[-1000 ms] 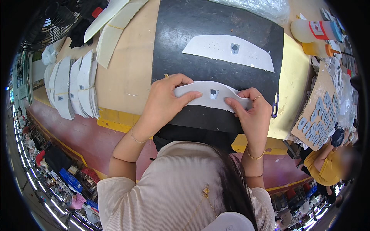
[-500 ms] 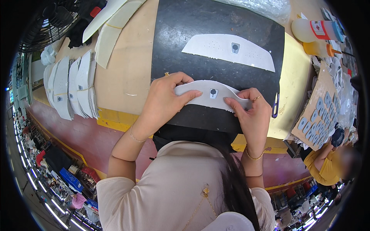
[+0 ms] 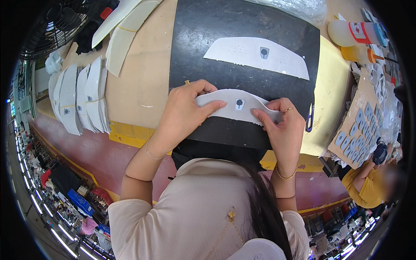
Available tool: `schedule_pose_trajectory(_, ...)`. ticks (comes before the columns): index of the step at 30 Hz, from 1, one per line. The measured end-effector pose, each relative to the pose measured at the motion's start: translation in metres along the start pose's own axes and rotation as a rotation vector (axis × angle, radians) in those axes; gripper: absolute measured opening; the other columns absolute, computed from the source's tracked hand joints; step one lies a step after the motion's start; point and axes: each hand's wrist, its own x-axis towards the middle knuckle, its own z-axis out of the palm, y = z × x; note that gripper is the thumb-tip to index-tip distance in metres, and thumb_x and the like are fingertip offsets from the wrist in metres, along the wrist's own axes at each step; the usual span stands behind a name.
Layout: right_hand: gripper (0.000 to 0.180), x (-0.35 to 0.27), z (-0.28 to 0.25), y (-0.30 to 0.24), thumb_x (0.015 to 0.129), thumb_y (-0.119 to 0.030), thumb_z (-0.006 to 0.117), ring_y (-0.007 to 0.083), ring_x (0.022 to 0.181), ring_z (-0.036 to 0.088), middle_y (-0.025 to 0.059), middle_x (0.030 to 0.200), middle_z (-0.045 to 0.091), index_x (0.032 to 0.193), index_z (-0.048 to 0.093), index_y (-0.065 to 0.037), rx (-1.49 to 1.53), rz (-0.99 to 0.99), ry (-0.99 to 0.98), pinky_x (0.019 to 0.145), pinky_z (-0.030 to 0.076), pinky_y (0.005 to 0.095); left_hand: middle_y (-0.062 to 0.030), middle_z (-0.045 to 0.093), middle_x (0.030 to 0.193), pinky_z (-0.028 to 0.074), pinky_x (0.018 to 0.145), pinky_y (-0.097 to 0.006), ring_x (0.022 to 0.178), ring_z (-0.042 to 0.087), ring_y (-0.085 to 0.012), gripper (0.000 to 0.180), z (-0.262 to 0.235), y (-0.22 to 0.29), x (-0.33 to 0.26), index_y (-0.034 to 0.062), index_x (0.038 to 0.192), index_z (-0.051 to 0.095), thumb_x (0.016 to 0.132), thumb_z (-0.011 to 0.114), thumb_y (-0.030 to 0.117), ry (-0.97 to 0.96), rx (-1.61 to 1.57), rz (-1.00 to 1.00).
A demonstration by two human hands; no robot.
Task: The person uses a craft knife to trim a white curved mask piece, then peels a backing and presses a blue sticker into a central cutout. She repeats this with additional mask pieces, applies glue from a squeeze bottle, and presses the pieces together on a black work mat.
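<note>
A pale grey-white curved fabric panel (image 3: 249,111) with a small dark emblem patch is bent upward between my hands. My left hand (image 3: 193,104) pinches its left end, thumb on the front face and fingers behind. At the right end, my right hand (image 3: 284,119) grips it the same way, thumb in front. Beneath the held piece lies a black mat (image 3: 208,26). Farther back on that mat rests a second panel (image 3: 242,51) of like shape, flat, with a similar patch and small holes.
Banded stacks of panels (image 3: 93,95) stand at the left, with long cream pieces (image 3: 119,52) behind them. At right are a clear bottle (image 3: 342,34), a yellow-orange bottle (image 3: 353,54), purple-handled snips (image 3: 309,119) and a board of grey patches (image 3: 357,130). A person in yellow (image 3: 368,190) sits beyond.
</note>
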Motion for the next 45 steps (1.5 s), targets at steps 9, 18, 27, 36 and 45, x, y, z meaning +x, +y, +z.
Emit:
schedule_pose_trajectory(9,0.026,-0.0002,0.0007,0.0001,0.079,-0.012,0.085,0.0243,0.063,0.061,0.0136,0.081,0.066,0.083,0.064,0.002,-0.008,0.01,-0.003,0.058,0.048,0.0332,-0.0041,0.069,0.081,0.039,0.046,-0.02,0.055,0.053,-0.0051,0.031,-0.0001,0.001,0.0002,0.0014,0.1,0.07,0.082,0.085,0.022,-0.004,-0.001,-0.006)
schedule_pose_trajectory(18,0.025,-0.0003,0.0005,-0.0007,0.079,-0.012,0.084,0.0264,0.064,0.062,0.0143,0.082,0.065,0.083,0.064,0.002,-0.013,-0.002,0.001,0.059,0.048,0.034,-0.0038,0.068,0.081,0.039,0.046,-0.021,0.053,0.051,-0.0047,0.03,0.0,0.0022,0.0004,0.0012,0.099,0.07,0.082,0.085,0.021,-0.005,-0.003,-0.004)
schedule_pose_trajectory(27,0.024,-0.0004,0.0013,0.0005,0.08,-0.012,0.083,0.0284,0.065,0.062,0.0149,0.082,0.065,0.083,0.064,0.002,-0.025,-0.022,0.007,0.06,0.048,0.0348,-0.0036,0.067,0.081,0.038,0.045,-0.021,0.053,0.051,-0.0047,0.03,0.0003,0.0021,0.0007,0.0012,0.099,0.07,0.082,0.085,0.021,0.001,0.001,-0.004)
schedule_pose_trajectory(36,0.024,0.0,0.0017,0.0011,0.08,-0.012,0.083,0.0277,0.062,0.061,0.015,0.082,0.065,0.083,0.064,0.002,-0.027,-0.012,0.006,0.059,0.048,0.0347,-0.004,0.067,0.08,0.038,0.045,-0.021,0.053,0.051,-0.0046,0.03,0.0,0.0039,0.0011,0.0013,0.099,0.07,0.082,0.085,0.021,-0.004,0.01,-0.011)
schedule_pose_trajectory(45,0.025,0.0009,0.0019,0.0009,0.08,-0.012,0.084,0.0277,0.062,0.062,0.0155,0.081,0.065,0.083,0.064,0.003,-0.032,-0.005,0.004,0.059,0.048,0.0346,-0.0035,0.067,0.079,0.038,0.045,-0.02,0.054,0.052,-0.0046,0.029,0.0004,0.0028,0.0007,0.0016,0.099,0.07,0.082,0.085,0.02,0.0,0.009,-0.009)
